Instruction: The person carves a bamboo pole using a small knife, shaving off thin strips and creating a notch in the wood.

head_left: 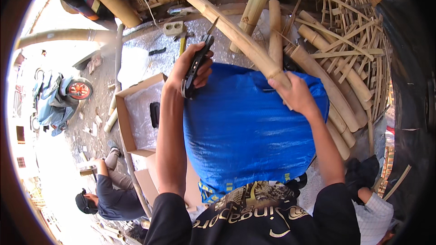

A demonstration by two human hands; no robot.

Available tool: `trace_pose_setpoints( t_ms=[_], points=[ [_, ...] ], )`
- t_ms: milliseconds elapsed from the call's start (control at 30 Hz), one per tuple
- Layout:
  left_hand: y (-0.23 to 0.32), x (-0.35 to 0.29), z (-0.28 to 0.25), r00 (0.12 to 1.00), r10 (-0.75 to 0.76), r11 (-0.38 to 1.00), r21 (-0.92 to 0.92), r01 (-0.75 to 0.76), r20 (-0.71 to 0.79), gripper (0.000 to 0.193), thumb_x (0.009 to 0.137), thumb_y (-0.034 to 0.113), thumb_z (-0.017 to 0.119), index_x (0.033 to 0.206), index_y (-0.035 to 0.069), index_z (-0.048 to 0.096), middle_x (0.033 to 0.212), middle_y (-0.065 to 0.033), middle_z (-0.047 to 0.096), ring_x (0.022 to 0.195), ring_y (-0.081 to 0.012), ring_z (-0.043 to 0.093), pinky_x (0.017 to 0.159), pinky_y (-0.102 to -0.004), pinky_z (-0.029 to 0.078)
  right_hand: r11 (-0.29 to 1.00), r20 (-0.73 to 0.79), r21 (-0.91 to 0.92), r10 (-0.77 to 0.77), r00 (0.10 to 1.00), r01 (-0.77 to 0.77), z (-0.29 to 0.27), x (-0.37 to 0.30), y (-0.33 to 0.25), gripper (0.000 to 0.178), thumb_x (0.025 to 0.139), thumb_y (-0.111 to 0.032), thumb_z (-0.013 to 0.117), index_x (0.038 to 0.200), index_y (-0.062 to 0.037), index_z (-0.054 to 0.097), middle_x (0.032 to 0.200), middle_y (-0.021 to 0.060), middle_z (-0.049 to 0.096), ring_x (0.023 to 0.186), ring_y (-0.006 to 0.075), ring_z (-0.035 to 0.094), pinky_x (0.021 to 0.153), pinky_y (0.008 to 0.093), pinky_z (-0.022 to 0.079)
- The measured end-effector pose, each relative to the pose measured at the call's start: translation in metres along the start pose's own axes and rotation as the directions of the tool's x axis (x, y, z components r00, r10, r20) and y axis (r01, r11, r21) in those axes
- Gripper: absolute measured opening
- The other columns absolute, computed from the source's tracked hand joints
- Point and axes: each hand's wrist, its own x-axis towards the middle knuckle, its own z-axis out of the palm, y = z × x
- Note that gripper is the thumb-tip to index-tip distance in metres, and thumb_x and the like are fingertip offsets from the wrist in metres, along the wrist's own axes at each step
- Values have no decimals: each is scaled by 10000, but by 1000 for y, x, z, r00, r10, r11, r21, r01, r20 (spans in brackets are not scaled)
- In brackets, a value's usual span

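Observation:
My left hand (178, 70) is closed round the black handle of a folding knife (198, 63), its blade out and pointing up, near the bamboo pole. The fingers of my right hand (297, 94) wrap the lower end of that pale bamboo pole (236, 34), which slants away to the upper left. The blade tip appears close to the pole; whether they touch I cannot tell. Beneath both hands, a blue plastic sheet (247, 131) is spread over my lap.
An open cardboard box (125, 113) with a black object inside stands at left. Beyond lie a yellow-handled tool (182, 44) and a socket block (173, 28). Bamboo lengths (324, 86) and a lattice (349, 22) fill the right. People sit lower left (116, 202) and lower right (372, 213).

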Motion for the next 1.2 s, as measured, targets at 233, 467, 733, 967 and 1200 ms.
trace_pose_setpoints(
  t_ms=[233,467,733,967,1200],
  points=[
    [1,0,10,993,12,996,-85,-23,-120,418,1037,464,458,913,68,503,563,-25,447,374,-128,424,314,-254,372,990,-215,136,4,977,26,-47,-30,24,426,883,-377,769,1005,19,672,733,72,647,570,111,616,487,277,486],
    [23,63,45,942,36,987,158,19,-334,394,951,435,672,789,114,511,614,32,446,443,-79,399,402,-247,305,937,-621,-321,-100,777,-136,-127,-78,110,468,877,-331,770,1133,37,632,962,172,708,897,304,675,841,414,509],
    [-12,129,-2,814,146,912,395,109,-562,416,915,364,706,712,35,554,593,-22,500,477,-123,472,452,-297,386,866,-627,-490,-271,731,-99,-61,44,79,500,904,-220,745,1266,69,558,1205,216,640,1133,333,616,1011,422,465],
    [-8,133,-5,761,257,896,442,44,-596,383,897,305,675,761,-41,584,611,-39,534,476,-141,515,456,-313,437,870,-167,419,356,920,-260,122,291,71,978,639,-549,908,1243,121,530,1135,191,663,971,300,681,793,379,558],
    [-15,136,-10,771,326,831,555,42,-547,326,886,283,673,868,-34,599,653,-21,545,521,-116,514,476,-292,434,536,357,772,77,931,-341,117,260,95,567,763,-268,811,1230,-39,585,1105,94,629,956,267,665,899,417,544]
  ],
)
